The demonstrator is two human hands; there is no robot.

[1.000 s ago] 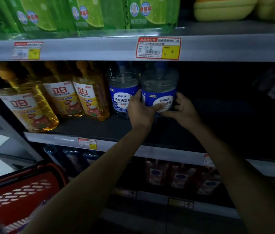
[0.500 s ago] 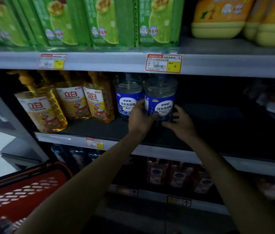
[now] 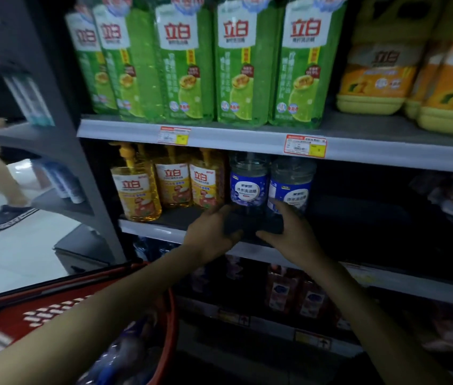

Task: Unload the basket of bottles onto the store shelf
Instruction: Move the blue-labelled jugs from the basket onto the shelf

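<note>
Two clear bottles with blue labels stand side by side on the middle shelf [image 3: 147, 227]: the left one [image 3: 248, 187] and the right one [image 3: 292, 190]. My left hand [image 3: 214, 233] hovers at the shelf's front edge below the left bottle, fingers loosely curled and holding nothing. Just below the right bottle is my right hand [image 3: 289, 232], fingers relaxed, its fingertips close to the bottle's dark lower part; contact is unclear. The red basket [image 3: 33, 309] sits at lower left under my left forearm, with more bottles [image 3: 119, 357] blurred inside.
Yellow pump bottles [image 3: 136, 190] fill the middle shelf's left side; its right side is dark with bare room. Green bottles [image 3: 186, 65] and yellow jugs [image 3: 375, 76] line the upper shelf. Reddish packs [image 3: 283, 293] stand on the shelf below. A person's legs [image 3: 0, 195] pass at left.
Both hands have let go of the right blue-label bottle and drawn back to the shelf edge. The view has lifted and pulled back, showing the upper shelf.
</note>
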